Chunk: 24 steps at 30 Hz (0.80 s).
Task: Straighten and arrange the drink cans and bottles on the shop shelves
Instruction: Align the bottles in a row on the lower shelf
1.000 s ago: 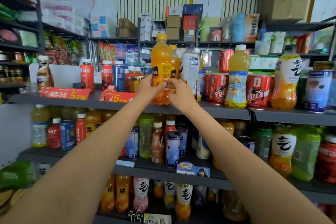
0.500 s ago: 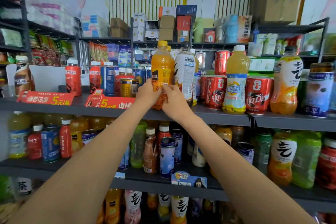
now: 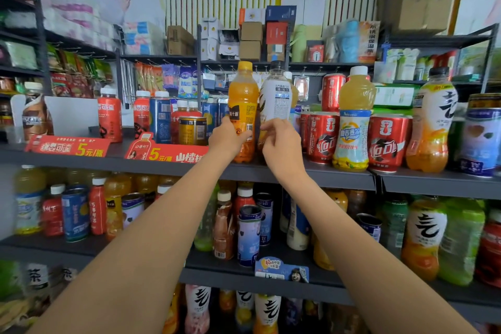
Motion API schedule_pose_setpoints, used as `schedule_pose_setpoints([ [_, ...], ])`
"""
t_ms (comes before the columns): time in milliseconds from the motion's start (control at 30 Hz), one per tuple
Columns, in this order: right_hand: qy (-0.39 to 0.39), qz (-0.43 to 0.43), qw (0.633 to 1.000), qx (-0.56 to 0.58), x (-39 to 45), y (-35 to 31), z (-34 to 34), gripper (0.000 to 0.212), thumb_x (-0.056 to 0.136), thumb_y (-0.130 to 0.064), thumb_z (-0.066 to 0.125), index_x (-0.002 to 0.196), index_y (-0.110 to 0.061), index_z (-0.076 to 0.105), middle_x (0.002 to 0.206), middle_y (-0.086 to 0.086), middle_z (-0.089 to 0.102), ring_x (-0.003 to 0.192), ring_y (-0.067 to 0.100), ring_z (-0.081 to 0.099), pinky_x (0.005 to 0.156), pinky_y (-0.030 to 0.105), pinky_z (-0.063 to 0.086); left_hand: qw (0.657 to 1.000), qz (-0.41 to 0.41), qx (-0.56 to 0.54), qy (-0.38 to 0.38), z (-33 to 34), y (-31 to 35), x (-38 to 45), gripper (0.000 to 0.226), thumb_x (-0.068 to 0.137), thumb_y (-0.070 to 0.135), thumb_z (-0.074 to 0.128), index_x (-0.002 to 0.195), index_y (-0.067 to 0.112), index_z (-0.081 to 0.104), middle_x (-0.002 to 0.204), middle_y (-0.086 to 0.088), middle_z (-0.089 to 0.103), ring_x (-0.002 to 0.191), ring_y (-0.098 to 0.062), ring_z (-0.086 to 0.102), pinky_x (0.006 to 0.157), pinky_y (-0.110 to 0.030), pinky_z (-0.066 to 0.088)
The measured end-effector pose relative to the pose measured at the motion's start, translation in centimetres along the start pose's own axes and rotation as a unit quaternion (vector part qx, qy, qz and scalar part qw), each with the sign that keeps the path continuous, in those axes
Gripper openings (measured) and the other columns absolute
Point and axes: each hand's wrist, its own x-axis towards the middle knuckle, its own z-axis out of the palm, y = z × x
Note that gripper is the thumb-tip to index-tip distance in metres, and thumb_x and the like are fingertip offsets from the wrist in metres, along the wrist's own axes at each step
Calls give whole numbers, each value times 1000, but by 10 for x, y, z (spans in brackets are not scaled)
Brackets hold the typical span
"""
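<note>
Both arms reach to the upper drinks shelf. Left hand grips the lower body of the orange juice bottle, which stands upright near the shelf's front edge. Right hand is just beside it, thumb and fingers curled toward the base of the white-label bottle; cannot tell whether they actually pinch it. The two bottles are touching or nearly so. Tight on the left: a yellow-and-dark can just behind the left hand, blue cans and red bottles past it. Tight on the right: red cans with white script, then a yellow bottle with a pale blue label, another red can, and a tall orange bottle with a bold black character. Red price tags on the shelf lip read "5元/瓶"; the second also shows "山楂". Wall poster reads "怕蔗糖 喝简·醇". A little bare shelf shows in front of the price tags at left. The lower shelf is packed with bottles and cans.
</note>
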Motion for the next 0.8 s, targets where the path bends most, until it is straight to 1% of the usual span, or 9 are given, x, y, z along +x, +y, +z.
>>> schedule_pose_setpoints([
  [100, 27, 7, 999, -17, 0, 6, -6, 24, 87, 5, 45, 105, -4, 58, 113, 11, 51, 109, 21, 46, 84, 13, 29, 1000, -3, 11, 7, 1, 3, 2, 54, 90, 37, 56, 129, 4, 38, 124, -15, 54, 117, -32, 50, 92, -41, 41],
  [233, 55, 39, 998, -17, 3, 17, -8, 31, 88, -6, 54, 118, -4, 47, 124, 13, 43, 115, 24, 41, 87, 17, 30, 1000, -3, -17, -4, 3, 3, 3, 55, 90, 34, 57, 132, 6, 35, 126, -14, 54, 117, -32, 51, 93, -41, 42],
  [300, 32, 73, 997, -10, 7, 22, -7, 45, 87, -17, 62, 124, -3, 41, 128, 14, 42, 118, 25, 41, 91, 21, 33, 999, 14, -42, 9, 6, 2, 0, 61, 88, 31, 60, 135, 6, 31, 130, -14, 50, 119, -31, 49, 96, -42, 42],
  [333, 12, 96, 995, 4, 10, 23, -6, 53, 85, -21, 65, 126, -2, 38, 130, 15, 42, 119, 26, 42, 94, 26, 36, 998, 26, -47, 36, 7, 1, -3, 62, 87, 30, 61, 136, 7, 31, 132, -13, 47, 120, -30, 48, 98, -43, 41],
  [400, -25, 140, 989, 36, 15, 25, -6, 64, 81, -28, 71, 127, -2, 35, 131, 15, 45, 120, 28, 45, 98, 35, 41, 991, 52, -50, 111, 7, 0, -12, 56, 88, 26, 59, 136, 7, 34, 134, -11, 43, 123, -27, 43, 101, -41, 39],
  [467, -42, 174, 983, 47, 17, 26, -3, 72, 77, -32, 74, 128, -3, 33, 131, 16, 45, 120, 29, 47, 99, 39, 43, 983, 84, -51, 158, 5, -1, -22, 47, 90, 20, 54, 132, 8, 38, 132, -9, 43, 123, -23, 42, 103, -37, 38],
  [633, -46, 209, 977, 15, 24, 25, 7, 80, 72, -35, 78, 128, -4, 32, 133, 18, 36, 123, 34, 41, 103, 46, 39, 973, 142, -60, 171, -2, -4, -33, 35, 89, 12, 53, 123, 7, 44, 123, -7, 46, 115, -19, 46, 99, -33, 40],
  [733, -50, 205, 977, 40, 26, 25, 4, 75, 72, -30, 78, 127, -3, 34, 130, 16, 43, 120, 30, 46, 100, 42, 42, 974, 151, -77, 153, -5, -4, -37, 35, 89, 10, 52, 122, 8, 44, 121, -7, 46, 110, -17, 50, 95, -32, 43],
  [800, -58, 203, 974, 83, 26, 24, -4, 69, 76, -28, 74, 127, -5, 34, 126, 11, 50, 112, 22, 51, 94, 32, 44, 976, 157, -91, 124, -6, -5, -39, 36, 90, 8, 50, 125, 8, 42, 121, -6, 47, 103, -14, 52, 90, -30, 47],
])
